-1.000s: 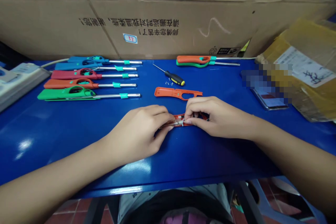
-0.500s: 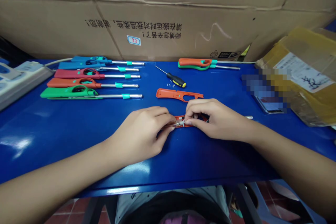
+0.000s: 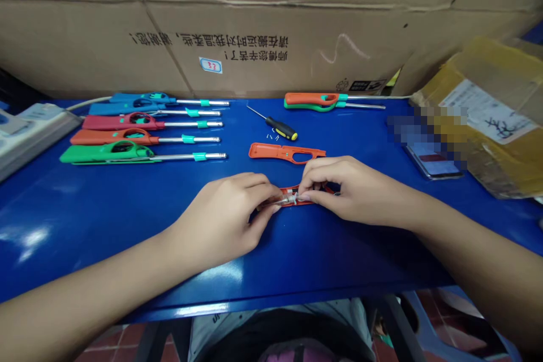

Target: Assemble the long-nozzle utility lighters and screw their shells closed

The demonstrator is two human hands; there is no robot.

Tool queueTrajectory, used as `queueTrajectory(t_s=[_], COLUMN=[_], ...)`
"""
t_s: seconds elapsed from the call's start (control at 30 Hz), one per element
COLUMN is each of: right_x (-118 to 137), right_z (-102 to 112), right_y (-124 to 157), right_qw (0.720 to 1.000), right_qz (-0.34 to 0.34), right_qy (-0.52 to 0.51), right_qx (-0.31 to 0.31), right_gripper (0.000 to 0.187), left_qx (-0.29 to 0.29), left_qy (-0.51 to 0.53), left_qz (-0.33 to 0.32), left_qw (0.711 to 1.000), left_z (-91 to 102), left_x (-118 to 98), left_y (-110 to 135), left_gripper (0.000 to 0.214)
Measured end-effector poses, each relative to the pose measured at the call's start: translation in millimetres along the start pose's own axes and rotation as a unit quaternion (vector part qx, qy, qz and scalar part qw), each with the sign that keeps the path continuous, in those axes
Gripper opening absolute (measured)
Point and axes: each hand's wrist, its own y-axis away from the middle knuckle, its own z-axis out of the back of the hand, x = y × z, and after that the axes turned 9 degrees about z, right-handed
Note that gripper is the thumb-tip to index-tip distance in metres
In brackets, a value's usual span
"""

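Observation:
An opened orange lighter body (image 3: 292,197) lies on the blue table (image 3: 106,209) between my hands, its inner parts showing. My left hand (image 3: 224,218) pinches its left end, fingers curled. My right hand (image 3: 339,186) covers the right part, thumb and fingers pressed on a small clear piece in the middle. Just behind lies the detached orange shell half (image 3: 286,153). A yellow-and-black screwdriver (image 3: 278,127) and a few tiny screws (image 3: 271,136) sit further back.
Several long-nosed lighters, blue, red, orange and green (image 3: 127,136), lie in a row at the left. Two more, orange on green (image 3: 322,100), lie at the back. A phone (image 3: 432,158) and taped parcel (image 3: 487,113) are right; a power strip (image 3: 29,133) left; cardboard boxes (image 3: 254,22) behind.
Only the camera has shifted slightly; both hands stay on the opened lighter with small finger movements.

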Motion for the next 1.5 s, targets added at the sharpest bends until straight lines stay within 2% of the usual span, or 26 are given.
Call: queueTrajectory(t_s=[0.27,0.4,0.43,0.53,0.73,0.83,1.03,1.2,1.5], right_x=[1.3,4.4,4.8,5.0,-0.2,-1.7,-0.6,-1.5,-2.4], right_z=[-0.2,3.3,2.9,-1.6,-12.9,-13.8,-12.1,-12.5,-15.0], right_y=[-1.9,1.3,1.7,0.5,-3.4,-3.0,-1.4,-1.6,-4.1], right_qw=[1.0,0.998,0.998,0.995,0.991,0.992,0.99,0.989,0.991], right_qz=[0.003,0.022,0.032,0.067,0.081,0.077,0.078,0.085,0.093], right_qy=[0.022,0.041,0.042,0.059,0.095,0.095,0.107,0.107,0.074], right_qx=[0.004,-0.034,-0.042,-0.047,-0.037,-0.041,-0.042,-0.06,-0.06], right_gripper=[0.01,0.003,0.005,0.016,0.007,0.006,0.009,0.013,0.007], left_qx=[-0.018,-0.036,-0.04,-0.054,-0.077,-0.067,-0.027,-0.014,-0.018], left_qy=[0.001,0.002,0.002,0.012,0.051,0.036,-0.006,0.019,0.045], left_qz=[-0.009,-0.014,-0.018,-0.038,-0.033,-0.019,0.004,0.015,0.009], left_qw=[1.0,0.999,0.999,0.998,0.995,0.997,1.0,1.0,0.999], left_z=[-3.0,-2.9,-2.8,-2.8,-3.4,-2.0,-1.2,-4.1,-6.5], left_x=[0.3,0.7,1.0,2.0,1.0,0.9,4.1,4.6,3.8], left_y=[0.8,0.0,-0.5,-1.7,-2.5,-3.4,-4.5,-4.3,-5.7], left_gripper=[0.017,0.017,0.017,0.019,0.012,0.012,0.032,0.025,0.021])
